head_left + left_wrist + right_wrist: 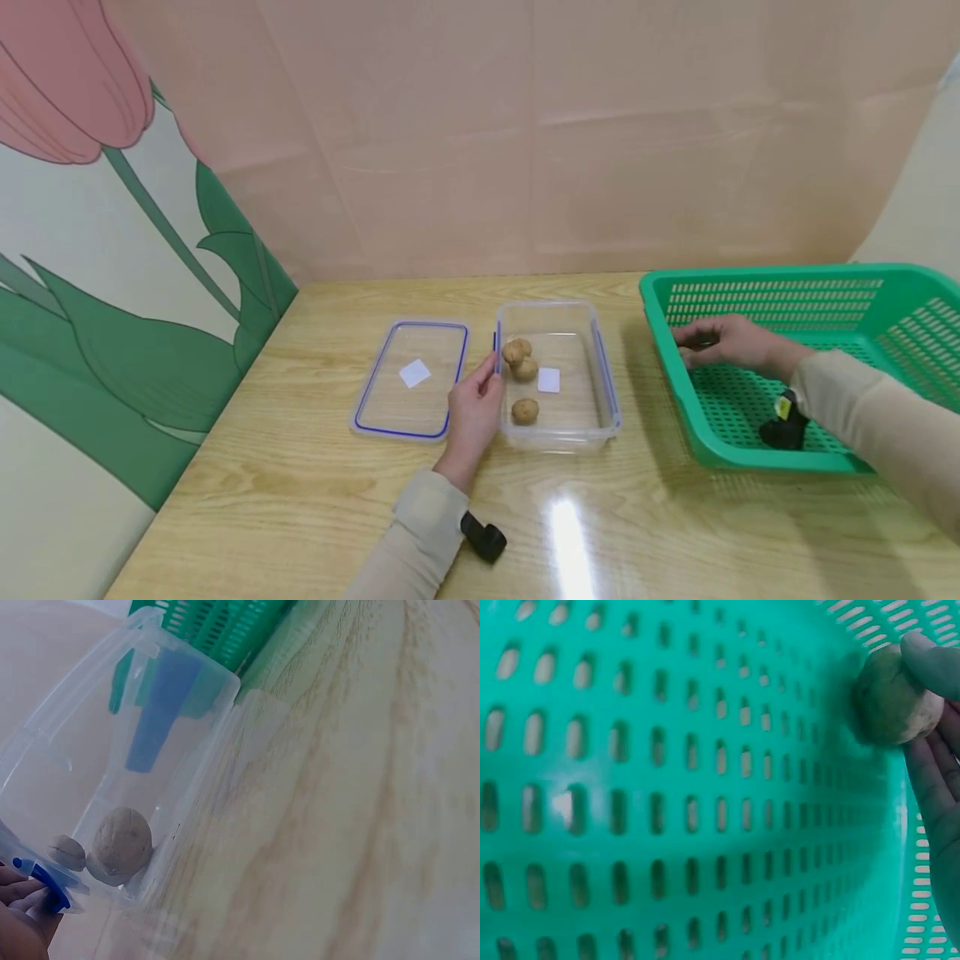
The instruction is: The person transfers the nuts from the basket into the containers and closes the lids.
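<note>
A person's right hand (738, 346) gripped a brown, rounded object (891, 694) between thumb and fingers, inside the green basket (757, 460) and close to its left wall. The left hand (477, 408) was narrowed on the side flap of a clear container (558, 434), its fingertips at the left rim. Inside the container, similar brown pieces (525, 370) sat clustered by the left wall, with a lone piece (525, 411) toward the near left corner and a white square (549, 380) beside them. A clear lid (393, 412) edged in blue lay flat to the left, a white patch (415, 373) at its middle. The basket stood to the container's right, apart from it, on a wood-grain surface (285, 483). Behind hung a pinkish sheet (562, 167), with a painted tulip (71, 79) on the left.
</note>
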The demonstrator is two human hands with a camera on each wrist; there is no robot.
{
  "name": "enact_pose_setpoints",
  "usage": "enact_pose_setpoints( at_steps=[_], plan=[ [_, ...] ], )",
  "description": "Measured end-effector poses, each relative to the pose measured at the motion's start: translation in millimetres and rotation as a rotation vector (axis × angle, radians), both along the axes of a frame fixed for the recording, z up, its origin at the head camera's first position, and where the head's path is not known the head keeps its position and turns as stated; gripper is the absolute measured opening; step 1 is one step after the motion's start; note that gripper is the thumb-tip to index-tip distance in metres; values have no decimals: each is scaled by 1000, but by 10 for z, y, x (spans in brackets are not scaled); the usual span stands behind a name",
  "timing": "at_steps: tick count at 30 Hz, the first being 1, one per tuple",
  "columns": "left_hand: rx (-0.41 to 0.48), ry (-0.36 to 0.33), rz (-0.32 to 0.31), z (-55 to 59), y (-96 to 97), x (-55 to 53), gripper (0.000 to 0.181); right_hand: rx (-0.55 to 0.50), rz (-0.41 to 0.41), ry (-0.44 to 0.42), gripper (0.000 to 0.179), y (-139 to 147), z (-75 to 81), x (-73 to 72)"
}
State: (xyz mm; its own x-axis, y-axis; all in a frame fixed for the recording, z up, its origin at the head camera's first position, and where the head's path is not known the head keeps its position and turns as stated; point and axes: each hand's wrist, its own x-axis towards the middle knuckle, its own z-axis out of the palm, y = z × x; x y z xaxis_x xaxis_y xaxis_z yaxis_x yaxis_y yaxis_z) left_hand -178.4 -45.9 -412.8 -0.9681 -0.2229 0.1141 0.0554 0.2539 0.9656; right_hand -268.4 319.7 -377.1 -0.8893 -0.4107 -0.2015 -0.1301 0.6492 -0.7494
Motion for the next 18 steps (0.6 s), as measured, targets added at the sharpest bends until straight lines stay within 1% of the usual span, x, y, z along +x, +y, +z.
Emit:
enact_pose_setpoints(
  at_steps=[3,10,18],
  plan=[
    [1,-4,0,9,1,3,38,5,23,-7,56,-14,-31,-2],
    [1,-4,-8,15,3,8,38,6,61,2,49,-7,-79,-39],
    [8,-9,-11,15,6,4,38,24,41,12,57,-16,-33,-35]
  ],
)
